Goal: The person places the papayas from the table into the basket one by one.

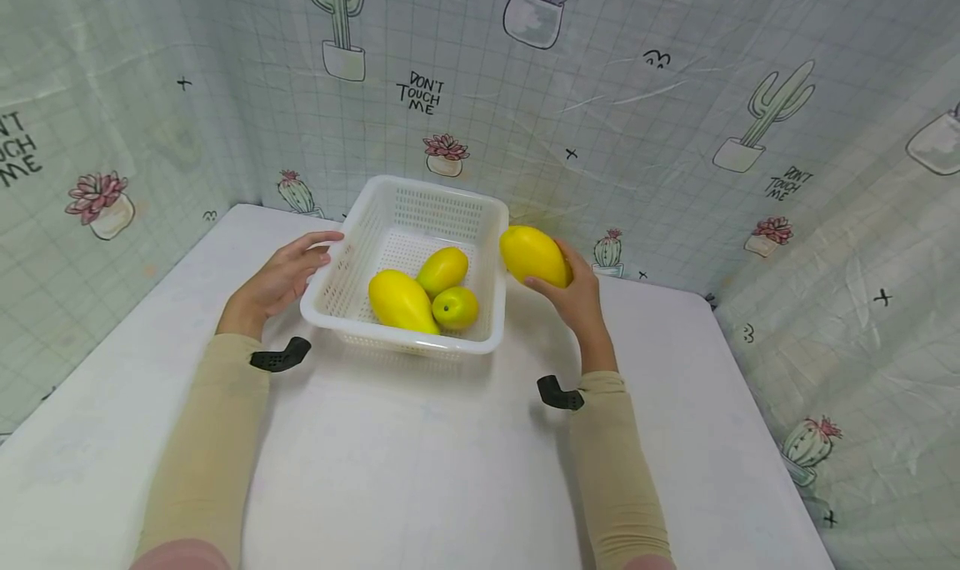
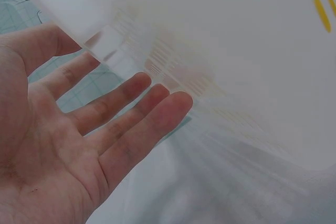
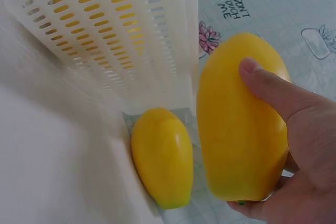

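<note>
A white slotted plastic basket (image 1: pixel 415 335) stands on the table with several yellow fruits inside: a large one (image 1: pixel 401 301), a smaller oval one (image 1: pixel 442 271) and a rounder one (image 1: pixel 455 308). My left hand (image 1: pixel 281 278) is at its left rim, fingers extended against the side; the left wrist view shows the palm (image 2: pixel 58 156) facing the basket. Just above the right rim, my right hand (image 1: pixel 576 295) grips a yellow mango (image 1: pixel 534 255), thumb across its near face. In the right wrist view another yellow mango (image 3: pixel 163 158) lies outside the basket, near the curtain.
Behind the white table (image 1: pixel 420 462) hangs a cactus-print curtain (image 1: pixel 480 87), which also runs along both sides. The basket is close to the table's back edge. Black wrist cameras (image 1: pixel 281 356) protrude inward from both sleeves.
</note>
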`<state>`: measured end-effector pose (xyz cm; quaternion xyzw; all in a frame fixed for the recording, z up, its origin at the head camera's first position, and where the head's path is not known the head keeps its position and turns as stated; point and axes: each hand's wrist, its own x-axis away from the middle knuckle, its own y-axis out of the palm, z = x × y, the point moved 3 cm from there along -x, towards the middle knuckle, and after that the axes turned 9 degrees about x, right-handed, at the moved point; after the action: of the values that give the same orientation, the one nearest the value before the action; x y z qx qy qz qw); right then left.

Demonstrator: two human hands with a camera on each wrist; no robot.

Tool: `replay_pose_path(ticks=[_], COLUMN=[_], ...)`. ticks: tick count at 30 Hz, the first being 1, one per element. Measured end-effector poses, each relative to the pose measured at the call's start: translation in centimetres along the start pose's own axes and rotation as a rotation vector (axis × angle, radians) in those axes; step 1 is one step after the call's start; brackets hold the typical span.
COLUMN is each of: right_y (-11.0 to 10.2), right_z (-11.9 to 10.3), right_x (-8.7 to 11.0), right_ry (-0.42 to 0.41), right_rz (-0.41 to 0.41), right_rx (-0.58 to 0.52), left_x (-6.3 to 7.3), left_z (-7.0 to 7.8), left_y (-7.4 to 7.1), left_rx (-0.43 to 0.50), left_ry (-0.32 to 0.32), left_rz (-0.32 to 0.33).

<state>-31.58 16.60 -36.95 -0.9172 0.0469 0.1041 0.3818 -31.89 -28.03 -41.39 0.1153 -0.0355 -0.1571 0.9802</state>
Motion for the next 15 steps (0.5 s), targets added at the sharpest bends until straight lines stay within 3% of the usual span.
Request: replay_pose_path(ticks=[15], right_y=[0.09], right_z=[-0.87], right_x=[-0.08], right_ry=[-0.008], right_rz=[-0.014], right_rx=[-0.006], left_x=[-0.04], left_z=[-0.07], left_y=[-0.06], left_rx=[-0.006], left_ry=[0.0], left_rz=[0.002])
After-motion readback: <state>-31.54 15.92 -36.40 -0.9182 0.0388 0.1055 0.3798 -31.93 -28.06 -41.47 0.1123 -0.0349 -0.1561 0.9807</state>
